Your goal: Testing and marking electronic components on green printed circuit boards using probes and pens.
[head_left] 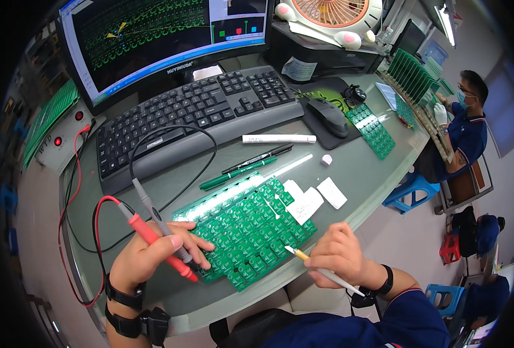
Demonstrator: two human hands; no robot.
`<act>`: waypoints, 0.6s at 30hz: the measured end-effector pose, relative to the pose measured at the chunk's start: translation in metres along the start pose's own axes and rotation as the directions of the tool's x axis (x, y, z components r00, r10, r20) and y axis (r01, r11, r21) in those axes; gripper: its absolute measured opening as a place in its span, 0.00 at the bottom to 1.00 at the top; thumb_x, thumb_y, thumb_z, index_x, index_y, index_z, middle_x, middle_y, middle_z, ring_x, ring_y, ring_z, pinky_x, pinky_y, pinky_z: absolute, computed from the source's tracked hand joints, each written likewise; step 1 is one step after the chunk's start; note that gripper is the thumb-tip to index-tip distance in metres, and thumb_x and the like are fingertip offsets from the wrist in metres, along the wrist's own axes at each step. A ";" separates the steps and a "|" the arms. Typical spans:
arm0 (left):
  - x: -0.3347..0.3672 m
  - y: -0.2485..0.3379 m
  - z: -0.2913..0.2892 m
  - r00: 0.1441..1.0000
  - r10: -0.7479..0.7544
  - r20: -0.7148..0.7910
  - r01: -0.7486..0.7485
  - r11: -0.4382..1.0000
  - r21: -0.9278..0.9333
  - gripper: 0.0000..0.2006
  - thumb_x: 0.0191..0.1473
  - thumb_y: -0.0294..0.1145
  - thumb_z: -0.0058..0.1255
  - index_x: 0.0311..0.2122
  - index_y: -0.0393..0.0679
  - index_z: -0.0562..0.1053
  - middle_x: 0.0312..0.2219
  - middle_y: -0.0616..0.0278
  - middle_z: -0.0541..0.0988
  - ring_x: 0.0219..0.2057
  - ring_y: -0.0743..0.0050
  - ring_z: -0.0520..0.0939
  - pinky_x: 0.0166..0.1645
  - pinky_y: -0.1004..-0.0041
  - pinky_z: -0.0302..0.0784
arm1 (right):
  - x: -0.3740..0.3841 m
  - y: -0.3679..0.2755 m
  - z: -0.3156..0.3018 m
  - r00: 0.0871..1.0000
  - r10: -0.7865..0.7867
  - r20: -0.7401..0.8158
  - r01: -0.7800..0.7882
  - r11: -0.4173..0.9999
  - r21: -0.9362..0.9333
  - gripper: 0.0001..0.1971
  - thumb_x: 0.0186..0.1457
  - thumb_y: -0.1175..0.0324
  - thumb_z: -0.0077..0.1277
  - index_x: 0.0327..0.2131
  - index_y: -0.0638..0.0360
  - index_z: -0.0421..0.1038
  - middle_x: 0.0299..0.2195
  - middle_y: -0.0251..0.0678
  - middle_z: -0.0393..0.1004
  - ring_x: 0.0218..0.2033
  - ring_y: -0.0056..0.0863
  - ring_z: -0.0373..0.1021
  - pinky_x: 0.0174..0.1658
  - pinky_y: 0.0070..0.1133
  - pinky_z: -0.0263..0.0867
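Observation:
My left hand [138, 255] is closed around two test probes, a red probe [145, 228] and a grey probe [148, 203], their tips slanting down near the left edge of a green circuit board panel [228, 238]. Its outer fingers rest on the panel. Cables run from both probes. In my right hand [338, 255] is a slim craft knife [339, 282] with a white handle and a yellow collar, its blade pointing left over the panel's right part. White paper pieces [306, 206] lie on the panel's upper right, with another paper piece [332, 193] beside them.
Beyond the panel lie a green pen [233, 175], a black pen [260, 159] and a white tube [279, 139]. Farther back are a keyboard [193, 110], monitor [170, 40], mouse [326, 116] and smaller green board [373, 132]. A tester box [65, 139] stands left. A co-worker [468, 127] sits right.

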State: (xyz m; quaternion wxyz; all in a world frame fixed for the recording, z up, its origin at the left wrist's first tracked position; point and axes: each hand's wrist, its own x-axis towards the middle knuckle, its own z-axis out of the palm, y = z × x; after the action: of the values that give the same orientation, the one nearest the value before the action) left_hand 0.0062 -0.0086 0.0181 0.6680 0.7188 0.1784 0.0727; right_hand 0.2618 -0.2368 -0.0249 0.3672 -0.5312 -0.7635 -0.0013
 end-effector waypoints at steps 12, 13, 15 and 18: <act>0.000 -0.003 -0.004 0.999 0.021 0.036 -0.021 1.000 0.003 0.20 0.56 0.40 0.34 0.27 0.38 0.76 0.28 0.56 0.81 0.45 0.57 0.78 0.62 0.60 0.53 | 0.012 -0.011 0.012 0.996 -0.049 0.078 0.051 0.998 -0.024 0.16 0.38 0.71 0.61 0.35 0.52 0.73 0.29 0.24 0.72 0.28 0.22 0.67 0.38 0.23 0.59; 0.000 -0.004 -0.004 0.999 0.025 0.042 -0.025 1.000 0.005 0.20 0.57 0.40 0.34 0.28 0.38 0.76 0.28 0.56 0.81 0.45 0.58 0.78 0.62 0.60 0.53 | 0.013 -0.011 0.013 0.995 -0.066 0.072 0.067 0.998 -0.018 0.16 0.38 0.71 0.61 0.35 0.52 0.73 0.29 0.24 0.72 0.28 0.22 0.67 0.38 0.23 0.59; 0.000 -0.004 -0.004 0.999 0.026 0.048 -0.026 1.000 0.006 0.20 0.57 0.40 0.34 0.28 0.38 0.76 0.28 0.56 0.81 0.45 0.58 0.78 0.62 0.60 0.53 | 0.014 -0.014 0.016 0.992 -0.113 0.059 0.111 0.993 0.045 0.15 0.39 0.71 0.61 0.35 0.51 0.73 0.29 0.24 0.71 0.29 0.21 0.68 0.38 0.22 0.59; 0.000 -0.005 -0.005 0.998 0.027 0.053 -0.027 1.000 -0.002 0.20 0.57 0.40 0.34 0.28 0.38 0.76 0.28 0.57 0.81 0.45 0.58 0.78 0.62 0.60 0.52 | 0.018 -0.016 0.021 0.984 -0.121 0.130 0.122 0.992 -0.002 0.15 0.39 0.70 0.60 0.35 0.51 0.73 0.29 0.25 0.70 0.30 0.21 0.68 0.37 0.22 0.59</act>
State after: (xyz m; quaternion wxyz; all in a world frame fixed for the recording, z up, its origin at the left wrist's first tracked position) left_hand 0.0040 -0.0038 0.0140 0.6717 0.7225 0.1510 0.0626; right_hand 0.2339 -0.2215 -0.0238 0.3133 -0.4843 -0.8168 0.0070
